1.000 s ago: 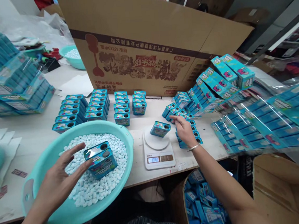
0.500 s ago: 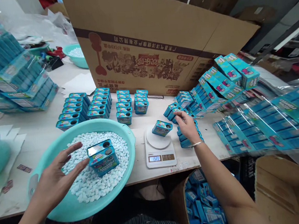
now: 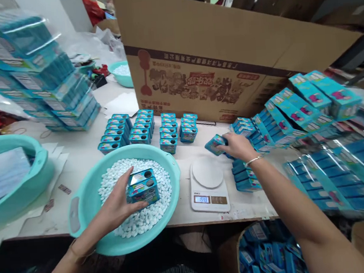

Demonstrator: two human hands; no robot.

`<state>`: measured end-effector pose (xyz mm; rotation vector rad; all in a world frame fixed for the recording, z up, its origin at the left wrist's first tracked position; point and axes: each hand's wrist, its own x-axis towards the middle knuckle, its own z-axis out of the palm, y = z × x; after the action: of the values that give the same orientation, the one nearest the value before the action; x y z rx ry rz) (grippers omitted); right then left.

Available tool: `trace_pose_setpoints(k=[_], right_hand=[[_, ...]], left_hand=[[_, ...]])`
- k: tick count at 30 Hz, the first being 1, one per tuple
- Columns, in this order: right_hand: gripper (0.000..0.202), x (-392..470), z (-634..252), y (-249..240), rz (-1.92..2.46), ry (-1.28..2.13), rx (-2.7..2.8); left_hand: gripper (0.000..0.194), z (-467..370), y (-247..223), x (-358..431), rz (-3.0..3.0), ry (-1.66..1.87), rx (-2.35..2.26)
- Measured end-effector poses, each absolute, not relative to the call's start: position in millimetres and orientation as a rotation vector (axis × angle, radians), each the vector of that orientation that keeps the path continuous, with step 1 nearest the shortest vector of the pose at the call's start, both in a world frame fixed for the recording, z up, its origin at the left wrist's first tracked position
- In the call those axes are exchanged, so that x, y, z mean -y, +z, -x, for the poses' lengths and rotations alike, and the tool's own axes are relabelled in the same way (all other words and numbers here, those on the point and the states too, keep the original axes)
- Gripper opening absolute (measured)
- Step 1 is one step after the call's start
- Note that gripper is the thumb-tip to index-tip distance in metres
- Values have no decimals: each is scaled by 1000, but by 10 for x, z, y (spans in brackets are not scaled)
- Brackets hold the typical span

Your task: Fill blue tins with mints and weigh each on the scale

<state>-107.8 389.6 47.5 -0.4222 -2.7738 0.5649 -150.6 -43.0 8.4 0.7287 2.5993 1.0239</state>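
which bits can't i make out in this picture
Head view:
- left ends of the paired tins: behind the left hand
- right end of the held tin: under the right hand
- far-left basin, outer side: cut off by left edge
- any decimal point on scale display: too small

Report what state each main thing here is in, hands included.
Left hand: curled around paired tins.
Right hand: holding a tilted tin.
Scale: on, display lit.
Basin: partly filled with white pieces.
Tins behind the basin: upright, in rows.
Large carton: standing upside down.
Lower carton: open, containing blue packs.
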Motion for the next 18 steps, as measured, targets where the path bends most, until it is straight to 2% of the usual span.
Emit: trace_pose_setpoints(k=[3, 7, 10, 13, 16, 18], right_hand=[[35, -4036, 1258, 345, 514, 723, 2572], [36, -4031, 1350, 206, 543, 770, 2540], [28, -3823, 1348, 257, 501, 796, 2449], [4, -3262, 1294, 377, 232, 796, 2434], [17, -2451, 1214, 427, -368, 786, 2786], [21, -1963, 1198, 389, -727, 555, 3080]], left_hand=[[91, 1497, 111, 389, -738, 1035, -2583], [78, 1482, 165, 319, -763, 1026, -2610], [64, 1474, 184, 311, -846, 1038, -2614], [57, 1488, 199, 389, -881, 1123, -2651], [58, 1516, 249, 545, -859, 1204, -2751], [59, 1528, 301, 663, -813, 1213, -2839]])
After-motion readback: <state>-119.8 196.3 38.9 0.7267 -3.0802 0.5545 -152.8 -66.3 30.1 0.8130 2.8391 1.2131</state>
